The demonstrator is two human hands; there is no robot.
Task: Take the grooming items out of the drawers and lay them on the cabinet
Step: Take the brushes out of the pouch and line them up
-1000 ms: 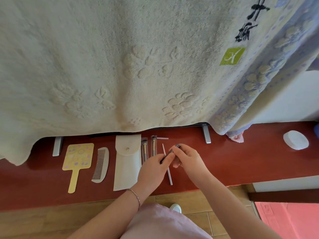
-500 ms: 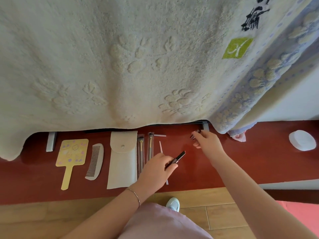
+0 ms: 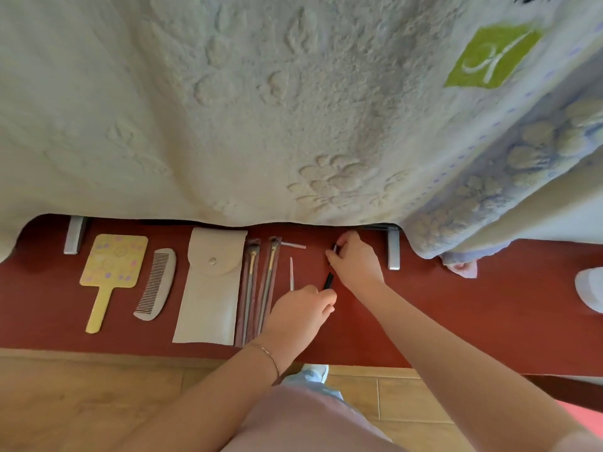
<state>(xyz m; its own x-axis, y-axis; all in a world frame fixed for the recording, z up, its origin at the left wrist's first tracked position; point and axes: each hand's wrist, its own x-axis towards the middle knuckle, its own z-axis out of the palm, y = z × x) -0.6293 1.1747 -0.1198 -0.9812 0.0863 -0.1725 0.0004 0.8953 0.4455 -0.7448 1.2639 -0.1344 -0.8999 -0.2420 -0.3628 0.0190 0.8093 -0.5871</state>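
On the red cabinet top (image 3: pixel 456 314) lie in a row a yellow hand mirror (image 3: pixel 112 269), a grey comb (image 3: pixel 156 283), a white pouch (image 3: pixel 210 285), two brushes in clear sleeves (image 3: pixel 257 288) and a thin white stick (image 3: pixel 291 278). My left hand (image 3: pixel 301 308) grips a slim black cosmetic pencil (image 3: pixel 328 281), whose tip points away from me just right of the stick. My right hand (image 3: pixel 355 262) is farther back, its fingertips pinching a small dark cap (image 3: pixel 334 247) close above the cabinet top.
A large cream towel (image 3: pixel 261 109) hangs over the back of the cabinet and hides most of it. Two grey metal feet (image 3: pixel 393 252) stand under its edge. A white round object (image 3: pixel 590 288) sits at far right, near a pink item (image 3: pixel 463 267).
The hands, joined on the pencil a second ago, have come apart. My right hand has carried the cap back and right; my left hand has kept the pencil beside the stick.
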